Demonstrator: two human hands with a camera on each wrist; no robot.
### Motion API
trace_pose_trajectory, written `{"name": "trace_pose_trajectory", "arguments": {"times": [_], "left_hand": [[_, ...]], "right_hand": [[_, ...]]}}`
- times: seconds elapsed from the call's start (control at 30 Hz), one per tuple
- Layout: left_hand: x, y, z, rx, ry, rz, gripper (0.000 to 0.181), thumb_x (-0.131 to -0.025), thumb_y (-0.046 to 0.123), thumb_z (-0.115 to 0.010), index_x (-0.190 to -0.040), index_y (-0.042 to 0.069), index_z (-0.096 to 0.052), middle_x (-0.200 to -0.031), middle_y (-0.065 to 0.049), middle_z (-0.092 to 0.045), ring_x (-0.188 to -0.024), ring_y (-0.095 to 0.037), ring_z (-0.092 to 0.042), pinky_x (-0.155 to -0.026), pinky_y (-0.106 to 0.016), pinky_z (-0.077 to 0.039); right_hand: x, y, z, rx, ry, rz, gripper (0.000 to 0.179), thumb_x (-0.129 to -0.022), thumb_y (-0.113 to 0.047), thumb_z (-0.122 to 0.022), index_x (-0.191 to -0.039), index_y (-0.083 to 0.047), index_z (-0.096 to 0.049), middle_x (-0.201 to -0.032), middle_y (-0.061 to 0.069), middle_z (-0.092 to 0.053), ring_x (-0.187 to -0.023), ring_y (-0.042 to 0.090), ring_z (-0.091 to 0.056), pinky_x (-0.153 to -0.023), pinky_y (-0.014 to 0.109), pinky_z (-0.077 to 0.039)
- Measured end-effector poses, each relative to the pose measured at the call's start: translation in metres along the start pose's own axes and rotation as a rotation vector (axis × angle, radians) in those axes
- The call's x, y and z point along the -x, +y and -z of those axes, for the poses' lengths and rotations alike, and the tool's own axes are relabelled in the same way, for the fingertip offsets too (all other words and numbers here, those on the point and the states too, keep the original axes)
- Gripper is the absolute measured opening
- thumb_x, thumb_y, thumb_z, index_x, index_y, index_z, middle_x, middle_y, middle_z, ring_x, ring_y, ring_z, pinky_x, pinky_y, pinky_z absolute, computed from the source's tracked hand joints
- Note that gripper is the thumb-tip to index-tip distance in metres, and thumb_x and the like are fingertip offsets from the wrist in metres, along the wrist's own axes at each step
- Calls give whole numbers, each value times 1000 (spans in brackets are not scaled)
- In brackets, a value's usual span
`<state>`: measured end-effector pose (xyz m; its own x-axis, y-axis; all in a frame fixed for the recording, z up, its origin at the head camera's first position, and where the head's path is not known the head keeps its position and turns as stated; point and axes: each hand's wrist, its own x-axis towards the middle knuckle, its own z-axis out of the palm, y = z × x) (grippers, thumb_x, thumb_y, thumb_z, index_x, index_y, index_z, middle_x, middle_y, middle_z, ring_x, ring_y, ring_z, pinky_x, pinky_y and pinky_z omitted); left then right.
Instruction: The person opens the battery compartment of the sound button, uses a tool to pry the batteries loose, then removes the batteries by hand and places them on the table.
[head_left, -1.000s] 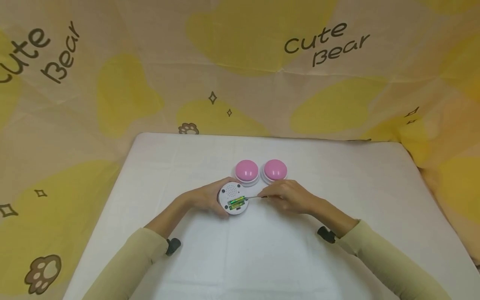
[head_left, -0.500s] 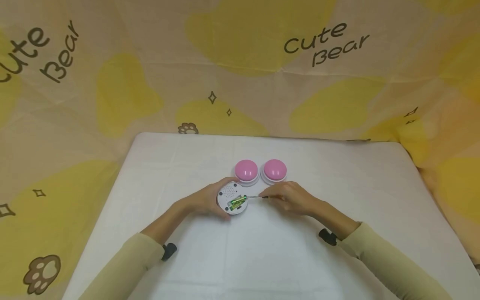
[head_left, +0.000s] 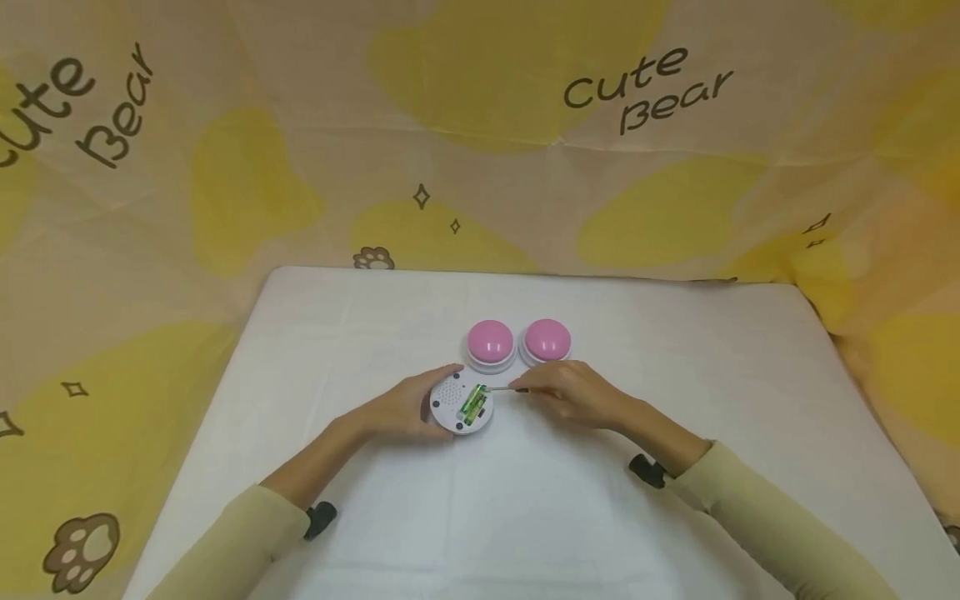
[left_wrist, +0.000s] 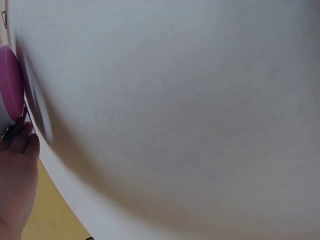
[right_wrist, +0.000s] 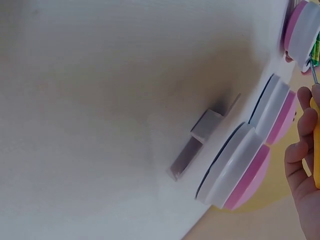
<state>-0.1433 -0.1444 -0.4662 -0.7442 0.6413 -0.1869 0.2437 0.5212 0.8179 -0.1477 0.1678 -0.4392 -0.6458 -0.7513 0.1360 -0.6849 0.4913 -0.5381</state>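
Left hand (head_left: 408,408) grips round white-and-pink device (head_left: 452,402) underside-up, apparently exposing green cylindrical batteries (head_left: 474,405); right hand (head_left: 576,395) grips yellow-handled metal tool (right_wrist: 317,145), tip toward 2 o'clock.

Toward your tabletop's (head_left: 360,333) far edge, two pink-domed white round buttons (head_left: 491,342) (head_left: 547,340) stand side by side; nearer you, between your hands (head_left: 405,408) (head_left: 573,396), a round white device (head_left: 452,403) contains two green cylindrical batteries (head_left: 474,404).

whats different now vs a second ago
The round white device has turned counterclockwise in the left hand, seen from the head, so its two batteries slant more steeply; the left forearm has drawn back slightly. Nothing was let go. The right hand still holds the yellow-handled tool; the two pink-topped buttons stayed put.
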Motion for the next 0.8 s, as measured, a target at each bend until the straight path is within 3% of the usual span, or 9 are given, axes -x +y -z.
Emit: {"name": "trace_pose_trajectory", "arguments": {"times": [0.2,0.4,0.57,0.8], "left_hand": [[2,-2,-6,-7,66,-16,105,-65,28,-94,-149,10,-34,-135,-4,-54,-123,-19,-52,-110,-44,-38],[2,3,-8,-31,41,-10,112,-68,29,-92,-156,10,-27,-147,-6,-47,-134,-21,-44,-114,-45,-32],[5,10,-2,-70,22,-26,101,-71,28,-89,-154,8,-34,-149,-9,-47,-138,-26,-42,-115,-49,-29],[0,8,-3,-60,73,-28,95,-65,33,-93,-142,8,-43,-130,-2,-57,-115,-18,-54,-104,-44,-43]], "right_hand": [[-4,-3,0,18,-12,-6,33,-90,1,-69,-120,-13,-73,-114,-4,-72,-109,13,-66,-95,35,-52],[-6,-6,-1,23,-32,-16,35,-90,0,-69,-122,-14,-72,-115,-4,-72,-110,14,-65,-95,35,-52],[-5,-8,-1,26,-35,-28,36,-90,0,-70,-123,-14,-72,-116,-4,-72,-110,14,-65,-95,34,-52],[-2,-5,2,41,-28,-26,35,-90,-1,-70,-123,-14,-72,-115,-4,-72,-108,13,-65,-94,35,-52]]}}
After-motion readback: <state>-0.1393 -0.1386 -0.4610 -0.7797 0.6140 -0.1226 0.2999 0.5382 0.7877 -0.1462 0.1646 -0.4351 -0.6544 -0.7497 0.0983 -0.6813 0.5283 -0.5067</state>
